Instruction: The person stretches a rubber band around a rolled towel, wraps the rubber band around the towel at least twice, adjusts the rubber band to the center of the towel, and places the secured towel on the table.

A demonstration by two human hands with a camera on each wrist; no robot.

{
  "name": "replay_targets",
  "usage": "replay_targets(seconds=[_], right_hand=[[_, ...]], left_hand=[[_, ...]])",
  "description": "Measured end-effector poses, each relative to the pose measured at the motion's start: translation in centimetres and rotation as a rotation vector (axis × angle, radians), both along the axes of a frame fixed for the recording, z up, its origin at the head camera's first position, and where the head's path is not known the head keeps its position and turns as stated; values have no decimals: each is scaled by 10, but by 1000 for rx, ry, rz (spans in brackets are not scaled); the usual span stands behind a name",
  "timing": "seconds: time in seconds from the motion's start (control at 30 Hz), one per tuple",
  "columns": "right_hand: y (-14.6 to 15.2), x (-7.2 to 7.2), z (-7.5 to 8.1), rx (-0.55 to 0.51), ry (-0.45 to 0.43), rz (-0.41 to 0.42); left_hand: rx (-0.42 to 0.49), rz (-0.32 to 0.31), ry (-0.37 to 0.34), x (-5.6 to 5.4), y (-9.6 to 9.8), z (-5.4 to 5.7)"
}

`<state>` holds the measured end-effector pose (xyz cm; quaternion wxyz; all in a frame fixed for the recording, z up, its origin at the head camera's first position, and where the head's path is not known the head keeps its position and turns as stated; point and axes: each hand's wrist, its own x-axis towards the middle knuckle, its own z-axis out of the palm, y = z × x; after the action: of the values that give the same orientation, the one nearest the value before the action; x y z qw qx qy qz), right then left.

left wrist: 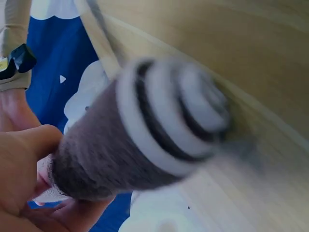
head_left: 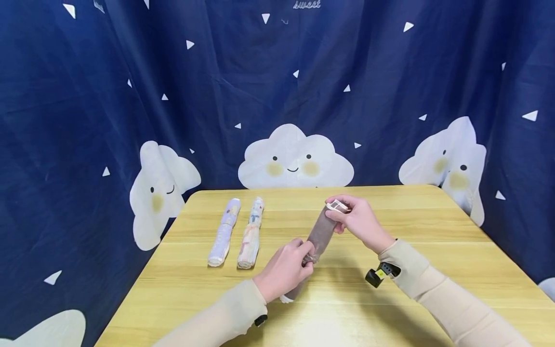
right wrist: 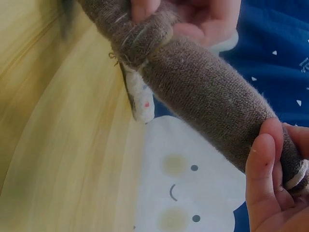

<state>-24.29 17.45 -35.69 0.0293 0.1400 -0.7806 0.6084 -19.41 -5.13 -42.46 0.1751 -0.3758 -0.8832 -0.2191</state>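
Both hands hold a rolled brown towel (head_left: 322, 232) slantwise over the table. My left hand (head_left: 287, 266) grips it around its middle, at a bunched fold that shows in the right wrist view. At the upper end, beside a white label (head_left: 337, 206), my right hand (head_left: 358, 219) pinches the roll between thumb and fingers. White spiral edges of the brown towel (left wrist: 169, 116) show at its near end in the left wrist view, somewhat blurred. Left of the hands, a lilac rolled towel (head_left: 224, 232) and a white patterned rolled towel (head_left: 251, 233) lie side by side.
The light wooden table (head_left: 433, 308) spreads under the hands, its far edge close to a dark blue curtain (head_left: 299, 62) printed with clouds and triangles. A small black device with a yellow mark (head_left: 380, 273) is strapped at the right wrist.
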Motion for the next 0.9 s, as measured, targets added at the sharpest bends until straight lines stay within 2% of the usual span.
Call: replay_targets(seconds=[0.13, 0.27, 0.33, 0.4, 0.63, 0.77, 0.9], right_hand=[[1, -1, -4, -3, -22, 6], [1, -3, -6, -3, -49, 18], [1, -4, -6, -7, -46, 26], [1, -6, -7, -11, -40, 33], [2, -15, -15, -10, -77, 51], [1, -20, -18, -17, -87, 54], [0, -25, -20, -24, -86, 55]], left_hand=[[-6, -25, -18, 0, -4, -3], [-18, -53, -5, -1, -9, -4], [-4, -50, -24, -2, -10, -4], [31, -31, -77, -3, -11, -5], [234, 30, -332, -11, -14, -11], [311, 39, -429, -14, -12, -11], [345, 59, -490, -17, -9, -9]])
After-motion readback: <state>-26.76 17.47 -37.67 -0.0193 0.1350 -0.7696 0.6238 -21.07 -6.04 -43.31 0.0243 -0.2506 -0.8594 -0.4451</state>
